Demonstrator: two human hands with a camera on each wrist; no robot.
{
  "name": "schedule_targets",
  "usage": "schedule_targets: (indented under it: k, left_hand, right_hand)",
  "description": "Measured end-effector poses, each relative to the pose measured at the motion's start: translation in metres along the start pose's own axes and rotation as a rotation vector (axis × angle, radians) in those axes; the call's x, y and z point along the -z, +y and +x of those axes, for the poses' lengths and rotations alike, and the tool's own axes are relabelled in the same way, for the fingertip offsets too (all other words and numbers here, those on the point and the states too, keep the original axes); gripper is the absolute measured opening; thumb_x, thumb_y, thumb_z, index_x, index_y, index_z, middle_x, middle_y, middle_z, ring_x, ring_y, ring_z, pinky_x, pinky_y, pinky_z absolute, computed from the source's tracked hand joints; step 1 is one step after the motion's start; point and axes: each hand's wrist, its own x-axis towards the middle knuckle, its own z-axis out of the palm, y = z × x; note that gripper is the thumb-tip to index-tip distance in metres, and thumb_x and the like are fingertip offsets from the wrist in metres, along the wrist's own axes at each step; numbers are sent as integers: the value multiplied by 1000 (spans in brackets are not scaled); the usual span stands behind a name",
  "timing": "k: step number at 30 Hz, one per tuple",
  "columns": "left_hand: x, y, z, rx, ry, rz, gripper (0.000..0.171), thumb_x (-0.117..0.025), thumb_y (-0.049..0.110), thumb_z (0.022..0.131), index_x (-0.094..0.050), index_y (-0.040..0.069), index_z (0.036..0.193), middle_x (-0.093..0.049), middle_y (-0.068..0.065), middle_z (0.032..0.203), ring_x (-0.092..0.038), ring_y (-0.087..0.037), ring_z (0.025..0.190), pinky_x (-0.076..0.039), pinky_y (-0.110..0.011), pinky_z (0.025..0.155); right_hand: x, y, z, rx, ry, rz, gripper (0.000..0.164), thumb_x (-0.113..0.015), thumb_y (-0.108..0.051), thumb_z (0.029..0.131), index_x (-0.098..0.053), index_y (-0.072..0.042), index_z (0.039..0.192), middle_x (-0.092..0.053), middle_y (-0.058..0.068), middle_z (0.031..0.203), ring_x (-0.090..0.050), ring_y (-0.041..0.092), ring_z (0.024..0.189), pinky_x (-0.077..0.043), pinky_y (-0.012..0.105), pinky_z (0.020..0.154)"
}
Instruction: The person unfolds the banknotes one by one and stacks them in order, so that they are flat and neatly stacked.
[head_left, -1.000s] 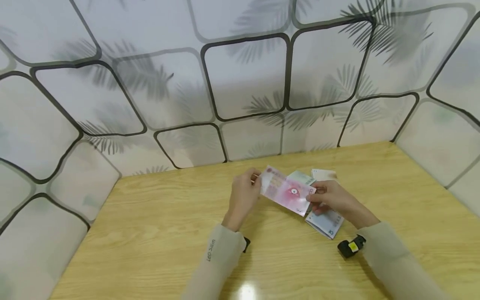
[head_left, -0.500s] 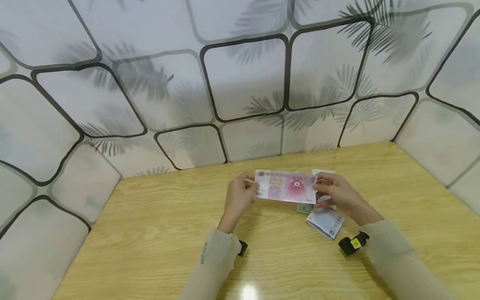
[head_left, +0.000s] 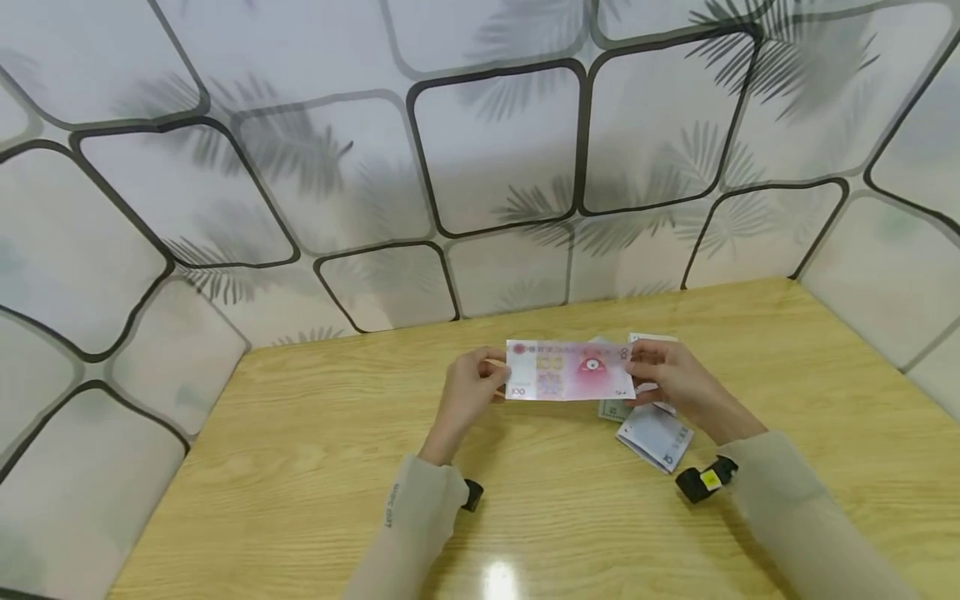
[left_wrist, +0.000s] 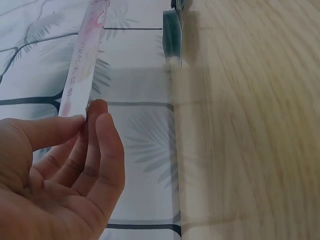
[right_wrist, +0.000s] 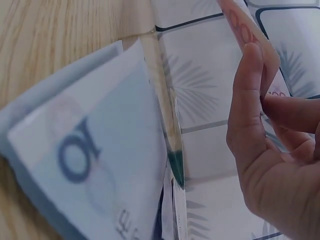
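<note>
A pink 100 banknote (head_left: 551, 371) is stretched nearly level between both hands, raised over the table. My left hand (head_left: 467, 387) pinches its left end between thumb and fingers; in the left wrist view the note (left_wrist: 82, 65) appears almost edge-on above the thumb. At the opposite end my right hand (head_left: 682, 383) pinches the note's edge, and the right wrist view shows the paper (right_wrist: 260, 55) bending at the fingers. Below the right hand lies a folded bluish 10 banknote (head_left: 656, 439). A green note (head_left: 613, 409) is partly hidden behind the pink one.
Another pale folded note (head_left: 652, 337) lies behind the right hand, mostly covered. The wooden table (head_left: 322, 467) ends at a patterned fabric wall (head_left: 502, 267) at the back and sides. Dark wrist devices, such as the right one (head_left: 705, 480), sit under both cuffs.
The pink note has gone from tilted to level and is spread straighter. My left hand has moved slightly left; the right hand's grip has shifted up along the note's right end.
</note>
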Motion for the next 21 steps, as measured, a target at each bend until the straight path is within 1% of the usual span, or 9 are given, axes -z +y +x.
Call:
schedule_targets:
  k: [2,4,6,9,11,14,16,21]
  left_hand:
    - [3,-2,-2,3,-16,-20,20,-62,-3,99,-66,-8,117,-69,-15,86,-68,-20,69,-62,-44,70]
    - [5,-4,-3,-4,-28,-37,20,-61,-4,99,-66,-8,117,-69,-15,88,-68,-21,72,-62,-46,71]
    - [7,-6,-4,-13,-39,-58,20,-61,-5,98,-66,-8,117,-69,-16,91,-69,-22,74,-62,-46,71]
    - [8,-8,-5,-28,-59,-78,21,-60,-7,97,-65,-9,118,-69,-17,95,-69,-22,75,-62,-45,71]
    - [9,-8,-6,-20,-63,-91,21,-61,-7,97,-65,-8,118,-68,-17,95,-68,-22,75,-62,-46,71]
    - [12,-8,-7,-21,-65,-96,19,-61,-8,97,-65,-9,116,-68,-17,95,-68,-21,75,-62,-46,72]
    - [13,-9,-7,-16,-64,-100,18,-61,-7,97,-65,-8,115,-67,-16,94,-68,-21,75,-62,-47,72]
    - [17,-12,-7,-6,-61,-115,17,-61,-8,97,-65,-8,113,-66,-14,92,-66,-18,73,-62,-46,73]
  right_hand:
    - [0,1,0,-1,-14,13,14,-46,6,104,-52,3,92,-61,8,88,-66,16,76,-62,38,71]
    - [-1,2,0,-6,-31,28,16,-46,7,104,-53,2,90,-61,9,88,-67,16,76,-62,37,70]
    - [-1,3,-1,-3,-47,38,18,-45,7,104,-54,1,89,-61,9,88,-67,16,75,-62,35,69]
    - [-1,5,-1,7,-48,53,18,-45,9,103,-55,1,91,-62,10,88,-68,16,75,-62,35,70]
    - [-2,6,-1,18,-48,53,17,-45,8,103,-57,2,92,-62,10,90,-69,16,76,-62,36,71]
    - [-3,6,0,26,-45,50,13,-47,6,104,-59,5,97,-62,10,94,-69,16,81,-62,36,74]
    - [-5,5,1,25,-43,47,12,-47,5,104,-59,6,104,-62,9,96,-68,16,83,-62,36,75]
    - [-9,4,3,40,-30,36,16,-47,4,104,-55,11,116,-64,6,98,-68,14,84,-61,34,75]
